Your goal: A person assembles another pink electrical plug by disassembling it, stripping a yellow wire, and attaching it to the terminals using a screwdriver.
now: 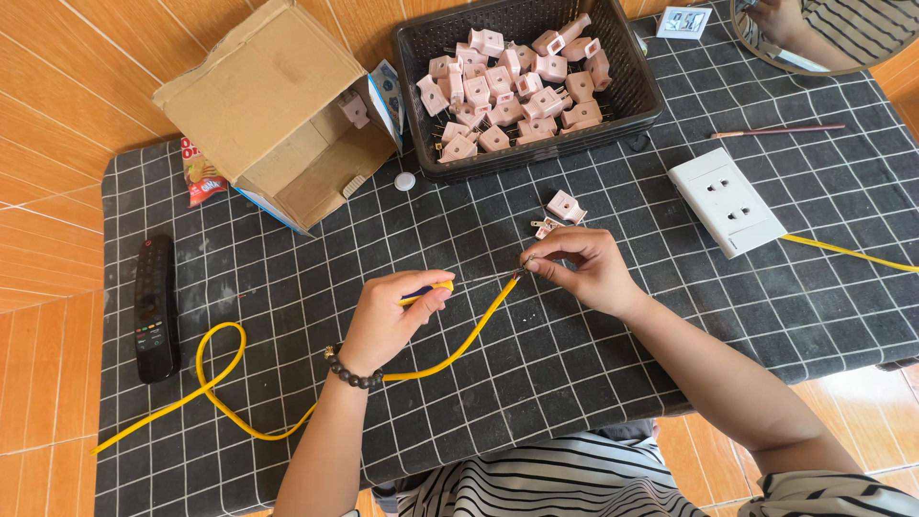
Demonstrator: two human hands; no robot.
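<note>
Mid-table: right hand pinches the yellow cable end; left hand grips a yellow-handled tool.

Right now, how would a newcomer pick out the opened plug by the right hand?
Start at the black basket full of pink plugs. Below it on the checked cloth, just above the right hand, lies one opened pink plug. It alone sits outside the basket, its halves apart.

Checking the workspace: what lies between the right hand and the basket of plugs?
In the head view, an opened pink plug lies on the cloth between the right hand and the basket.
</note>
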